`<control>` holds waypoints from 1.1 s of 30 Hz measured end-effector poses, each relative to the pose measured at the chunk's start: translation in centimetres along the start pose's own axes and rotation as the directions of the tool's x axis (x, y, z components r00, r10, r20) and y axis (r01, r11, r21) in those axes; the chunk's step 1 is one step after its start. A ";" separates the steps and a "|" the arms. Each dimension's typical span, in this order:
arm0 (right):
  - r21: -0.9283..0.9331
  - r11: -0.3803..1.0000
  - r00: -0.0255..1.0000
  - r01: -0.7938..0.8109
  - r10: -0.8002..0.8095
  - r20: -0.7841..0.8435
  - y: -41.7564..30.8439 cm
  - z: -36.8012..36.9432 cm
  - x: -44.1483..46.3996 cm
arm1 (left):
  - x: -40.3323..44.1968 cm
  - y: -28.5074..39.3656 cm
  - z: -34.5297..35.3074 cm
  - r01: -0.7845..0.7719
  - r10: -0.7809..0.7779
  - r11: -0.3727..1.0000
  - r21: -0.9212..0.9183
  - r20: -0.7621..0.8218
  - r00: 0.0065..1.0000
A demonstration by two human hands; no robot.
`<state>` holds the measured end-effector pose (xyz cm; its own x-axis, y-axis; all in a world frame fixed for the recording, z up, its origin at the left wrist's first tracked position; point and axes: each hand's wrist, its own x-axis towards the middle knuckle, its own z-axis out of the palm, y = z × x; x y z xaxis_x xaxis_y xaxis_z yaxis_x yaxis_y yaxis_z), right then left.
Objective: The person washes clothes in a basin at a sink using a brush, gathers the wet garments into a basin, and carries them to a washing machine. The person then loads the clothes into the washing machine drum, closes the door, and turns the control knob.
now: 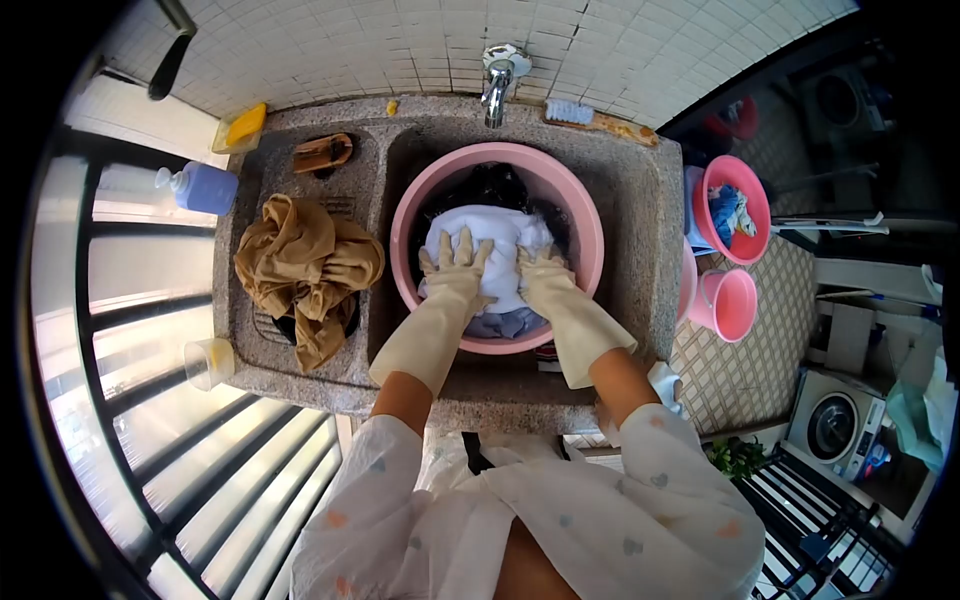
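- The white cloth (497, 238) lies bunched in the pink basin (403, 240), inside the sink (643, 235), directly beneath and between the person's gloved hands.
- The left hand (457, 272) rests on its left part, palm down, fingers spread toward the far side; it pinches nothing visibly.
- The right hand (545, 283) touches its right edge, fingers likewise apart, undersides hidden.
- Neither hand is clearly nearer; the cloth extends past the left fingertips to the far side, with no clear long axis.
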<state>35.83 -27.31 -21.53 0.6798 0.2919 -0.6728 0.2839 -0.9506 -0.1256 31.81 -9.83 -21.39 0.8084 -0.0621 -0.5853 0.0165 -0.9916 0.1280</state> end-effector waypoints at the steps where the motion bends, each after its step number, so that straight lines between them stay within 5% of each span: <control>1: 0.003 1.000 1.000 -0.002 0.002 0.003 0.7 0.9 1.2 | 0.7 -0.1 1.1 0.007 -0.008 0.999 0.034 0.035 0.999; 3: 0.070 0.989 0.990 0.131 -0.127 -0.065 3.1 2.9 3.8 | 2.3 -1.2 2.1 -0.013 0.005 0.997 0.079 0.103 0.995; 4: 0.309 0.947 0.975 0.091 -0.022 -0.219 4.3 4.0 5.9 | 2.4 -1.6 1.4 -0.044 0.039 0.999 0.023 0.169 0.985; 6: 0.625 0.780 0.989 -0.038 0.118 -0.087 3.5 -3.7 1.6 | 3.0 -1.9 -0.5 -0.074 0.089 0.995 -0.074 0.227 0.970; 7: 0.532 0.844 0.985 -0.068 0.140 -0.096 3.0 -6.3 -0.3 | 4.4 -3.2 2.1 -0.080 0.096 0.994 -0.079 0.235 0.967; 8: 0.643 0.766 0.980 -0.019 0.140 -0.138 3.3 -7.0 -1.0 | 6.8 -5.3 6.6 -0.055 0.124 0.821 -0.568 0.083 0.989; 10: 0.826 0.526 0.967 0.203 0.024 -0.254 4.2 -8.9 -3.2 | -0.9 -1.5 -1.6 -0.110 0.008 0.916 -0.387 -0.256 0.967; 12: 0.918 0.336 0.977 0.210 -0.032 -0.212 1.8 -14.5 -8.7 | -2.5 1.5 -4.3 -0.092 -0.052 0.889 -0.448 -0.299 0.953; 15: 0.942 0.151 0.953 0.299 -0.088 -0.289 -0.5 -18.6 -14.8 | 2.0 1.2 -1.5 -0.121 -0.162 0.849 -0.514 -0.471 0.867; 16: 0.940 0.156 0.952 0.304 -0.078 -0.295 -0.6 -19.1 -16.5 | 5.4 -0.2 0.0 -0.249 -0.119 0.445 -0.860 -0.332 0.936; 18: 0.925 0.088 0.929 0.370 -0.056 -0.366 -0.8 -19.2 -18.9 | 2.2 0.5 -4.7 0.014 -0.011 -0.038 -0.999 0.014 1.000; 19: 0.925 0.084 0.929 0.369 -0.052 -0.366 -0.6 -18.4 -18.8 | 2.8 -0.3 -4.2 0.025 0.008 -0.144 -0.989 0.024 1.000; 21: 0.876 0.243 0.888 0.417 0.094 -0.449 0.7 -15.1 -16.8 | 2.4 -2.6 -4.8 0.099 -0.081 -0.204 -0.974 0.117 0.990; 23: 0.908 0.235 0.898 0.346 0.197 -0.393 2.3 -10.1 -13.1 | -2.4 -3.0 -9.0 0.152 -0.088 -0.324 -0.934 0.190 0.978; 25: 0.968 0.147 0.960 0.202 0.165 -0.225 3.1 -5.2 -9.9 | -6.1 -2.9 -10.6 0.039 -0.084 -0.306 -0.951 0.068 0.994; 26: 0.996 -0.022 0.987 0.089 0.140 -0.085 2.0 -4.4 -9.8 | -7.9 -2.6 -11.2 0.039 -0.087 -0.299 -0.953 0.068 0.994; 29: 0.927 -0.311 0.976 -0.210 -0.122 0.181 -3.3 -3.8 -8.8 | -11.8 -2.5 -11.4 -0.145 0.098 -0.024 -0.989 -0.147 0.984; 30: 0.903 -0.370 0.976 -0.219 -0.084 0.202 -5.6 -4.2 -8.1 | -13.3 -2.5 -11.4 -0.160 0.177 -0.111 -0.981 -0.178 0.968; 31: 0.552 -0.722 0.907 -0.418 -0.370 0.204 -6.7 -2.8 -4.6 | -14.9 -2.5 -11.4 -0.166 0.253 -0.199 -0.966 -0.214 0.943; 33: 0.711 -0.667 0.812 -0.222 -0.530 -0.244 -6.6 -1.1 -3.3 | -17.0 -3.1 -11.5 -0.118 0.365 -0.292 -0.949 -0.225 0.903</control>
<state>32.44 -21.88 -17.72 0.5666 0.7666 -0.3021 -0.8211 0.4945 -0.2851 24.75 -4.37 -2.59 0.8685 -0.3928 -0.3022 0.4583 0.4045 0.7914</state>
